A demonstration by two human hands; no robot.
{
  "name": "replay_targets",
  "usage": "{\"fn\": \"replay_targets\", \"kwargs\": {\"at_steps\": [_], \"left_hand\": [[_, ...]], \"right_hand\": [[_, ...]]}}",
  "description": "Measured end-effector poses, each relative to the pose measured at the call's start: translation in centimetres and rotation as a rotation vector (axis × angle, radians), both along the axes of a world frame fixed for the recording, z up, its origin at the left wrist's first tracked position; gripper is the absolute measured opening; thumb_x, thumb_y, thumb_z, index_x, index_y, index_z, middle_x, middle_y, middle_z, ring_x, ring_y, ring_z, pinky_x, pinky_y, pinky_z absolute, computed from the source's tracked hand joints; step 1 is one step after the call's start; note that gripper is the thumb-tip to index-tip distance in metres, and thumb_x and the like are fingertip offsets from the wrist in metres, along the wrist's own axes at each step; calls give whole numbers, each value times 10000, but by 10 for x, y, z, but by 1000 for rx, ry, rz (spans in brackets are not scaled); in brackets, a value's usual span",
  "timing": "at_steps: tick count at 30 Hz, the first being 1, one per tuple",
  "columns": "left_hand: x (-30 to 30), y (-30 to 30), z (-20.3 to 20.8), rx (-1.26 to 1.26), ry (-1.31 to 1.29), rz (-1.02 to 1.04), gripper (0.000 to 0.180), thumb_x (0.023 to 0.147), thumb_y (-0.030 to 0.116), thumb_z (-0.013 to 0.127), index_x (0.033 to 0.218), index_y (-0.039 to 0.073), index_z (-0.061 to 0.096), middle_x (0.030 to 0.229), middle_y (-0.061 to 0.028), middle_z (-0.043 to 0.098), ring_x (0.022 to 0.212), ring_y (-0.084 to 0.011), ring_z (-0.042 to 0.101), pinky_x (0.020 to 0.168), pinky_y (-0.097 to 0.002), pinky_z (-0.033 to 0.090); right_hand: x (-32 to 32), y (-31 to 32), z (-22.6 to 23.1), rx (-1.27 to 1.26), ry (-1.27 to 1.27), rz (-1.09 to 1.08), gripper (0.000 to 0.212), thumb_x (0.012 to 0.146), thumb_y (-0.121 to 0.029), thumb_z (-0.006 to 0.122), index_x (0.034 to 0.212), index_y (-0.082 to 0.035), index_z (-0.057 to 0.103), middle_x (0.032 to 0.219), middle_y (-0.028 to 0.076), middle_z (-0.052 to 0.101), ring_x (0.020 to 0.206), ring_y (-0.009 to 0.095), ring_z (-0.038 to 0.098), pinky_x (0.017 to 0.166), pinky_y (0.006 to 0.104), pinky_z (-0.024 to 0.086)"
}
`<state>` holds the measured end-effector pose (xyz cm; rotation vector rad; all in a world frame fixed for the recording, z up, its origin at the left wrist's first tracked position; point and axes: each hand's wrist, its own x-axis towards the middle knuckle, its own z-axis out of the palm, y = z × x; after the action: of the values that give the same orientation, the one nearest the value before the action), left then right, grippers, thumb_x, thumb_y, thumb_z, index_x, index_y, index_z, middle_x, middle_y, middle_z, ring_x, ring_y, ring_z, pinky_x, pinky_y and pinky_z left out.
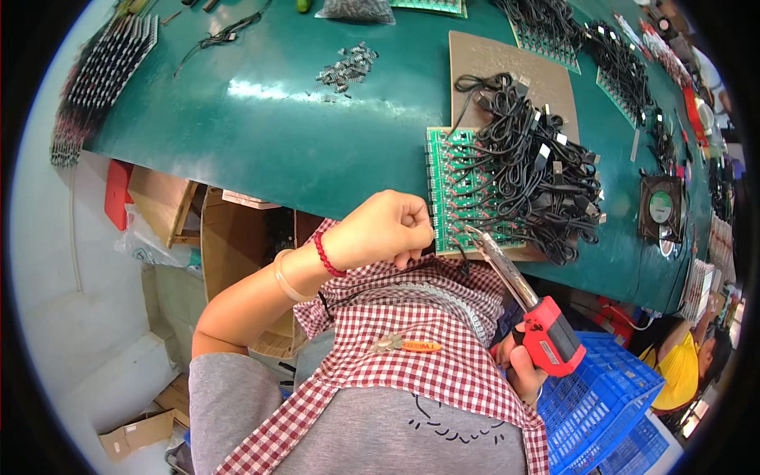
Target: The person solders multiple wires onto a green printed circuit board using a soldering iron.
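Observation:
My right hand [519,369] grips a red-and-black soldering iron [552,339]. Its metal barrel slants up and left, and the tip reaches the lower part of a green circuit board panel [437,170]. Black USB cables [522,174] lie bundled over the panel's right side, their wire ends along its rows. Beside the panel's lower left edge is my left hand [388,228], its fingers curled in and thumb pressed to them. Whatever it may hold is hidden.
A brown board [507,59] lies under the cables on the green table [237,134]. Small dark parts [348,67] are heaped farther off. At right stand a fan [662,207], more cabled panels and a blue crate [586,404]. A person in yellow [678,364] is beyond.

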<state>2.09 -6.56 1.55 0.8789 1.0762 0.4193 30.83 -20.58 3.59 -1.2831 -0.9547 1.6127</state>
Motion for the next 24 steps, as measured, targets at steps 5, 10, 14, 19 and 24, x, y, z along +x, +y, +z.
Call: {"fn": "replay_targets", "kwargs": {"at_steps": [5,10,14,19,24], "left_hand": [[-29,17,6,599,357,-25,121,798,95,601,830,-20,585,647,-51,605,559,-87,565,510,-247,464],[-84,69,-7,970,1198,267,119,783,119,584,821,14,542,756,-137,593,732,-338,575,642,-400,454],[-94,79,-18,975,1124,157,103,785,107,575,819,20,531,776,-142,574,774,-327,563,672,-400,443],[-97,83,-17,942,1095,156,125,779,96,584,803,-3,512,799,-164,589,783,-349,565,691,-423,447],[-98,90,-25,1037,1270,79,106,792,60,554,751,-27,509,729,-210,585,707,-386,571,642,-446,453]], "right_hand": [[-15,14,-3,195,-31,-106,348,845,-189,549,1079,32,416,555,60,457,414,121,386,404,260,338],[-20,25,5,183,51,-137,338,830,-111,523,1108,38,401,590,85,479,473,136,422,462,285,396],[-27,29,7,192,86,-167,325,830,-107,518,1096,41,405,577,77,465,467,135,421,452,284,389],[-28,36,8,212,132,-186,305,829,-91,518,1082,44,412,580,78,464,465,136,424,457,284,400],[-31,43,12,259,36,-166,296,860,-171,486,1062,25,393,521,60,423,399,123,384,380,272,362]]}}
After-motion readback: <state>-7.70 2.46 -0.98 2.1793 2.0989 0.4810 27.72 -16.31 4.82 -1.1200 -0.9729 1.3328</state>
